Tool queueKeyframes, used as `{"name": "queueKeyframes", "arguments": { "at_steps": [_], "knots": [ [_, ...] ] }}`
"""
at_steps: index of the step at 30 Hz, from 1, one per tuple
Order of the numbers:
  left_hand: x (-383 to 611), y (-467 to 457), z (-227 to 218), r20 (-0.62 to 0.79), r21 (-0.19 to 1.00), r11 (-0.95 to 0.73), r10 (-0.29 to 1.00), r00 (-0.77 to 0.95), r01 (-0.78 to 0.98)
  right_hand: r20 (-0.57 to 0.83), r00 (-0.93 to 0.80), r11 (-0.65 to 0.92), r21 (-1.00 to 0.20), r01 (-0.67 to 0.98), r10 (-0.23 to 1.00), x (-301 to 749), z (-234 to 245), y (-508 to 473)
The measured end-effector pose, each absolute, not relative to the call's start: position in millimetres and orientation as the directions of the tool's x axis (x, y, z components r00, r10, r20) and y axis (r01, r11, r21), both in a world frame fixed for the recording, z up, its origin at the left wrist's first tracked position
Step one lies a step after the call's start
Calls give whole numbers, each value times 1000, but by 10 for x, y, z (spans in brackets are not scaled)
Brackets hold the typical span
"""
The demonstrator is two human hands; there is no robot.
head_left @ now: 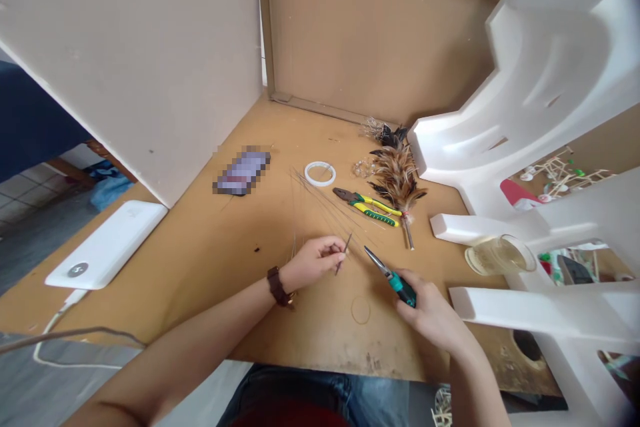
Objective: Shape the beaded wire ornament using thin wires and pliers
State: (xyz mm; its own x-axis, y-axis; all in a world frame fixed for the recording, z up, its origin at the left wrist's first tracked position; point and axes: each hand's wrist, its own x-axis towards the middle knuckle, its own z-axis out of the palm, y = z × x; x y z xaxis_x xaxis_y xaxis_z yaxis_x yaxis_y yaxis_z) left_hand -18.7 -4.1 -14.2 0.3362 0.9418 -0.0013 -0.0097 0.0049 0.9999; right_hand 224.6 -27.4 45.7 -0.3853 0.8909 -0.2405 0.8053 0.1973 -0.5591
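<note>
My left hand pinches a thin dark stick between thumb and fingertips, just above the table. My right hand is wrapped round the teal and black handles of needle-nose pliers, whose jaws point up and left, a short way from the stick. Several thin wires lie fanned out beyond my hands. Past them rest yellow-green combination pliers, a white ring-shaped roll and a bundle of brown feathers bound to a short stem.
A white power bank with a cable lies at the left edge, near a blurred-out phone. White moulded chair-like frames stand on the right, with a glass jar among them. A thin ring lies near the front edge.
</note>
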Motion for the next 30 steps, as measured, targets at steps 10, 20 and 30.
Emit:
{"name": "queueKeyframes", "arguments": {
  "at_steps": [10, 20, 30],
  "knots": [
    [-172, -155, -8, -211, 915, 363, 803, 558, -177, -361, -542, 108, -751, 651, 759, 2176, 580, -140],
    [-218, -183, 83, -236, 855, 488, 669, 705, -177, -413, -660, -74, -876, 477, 628, 2153, 581, -40],
    [-213, -179, 54, -233, 839, 516, 630, 741, -174, -429, -679, -141, -888, 437, 596, 2095, 555, -41]
  ]
}}
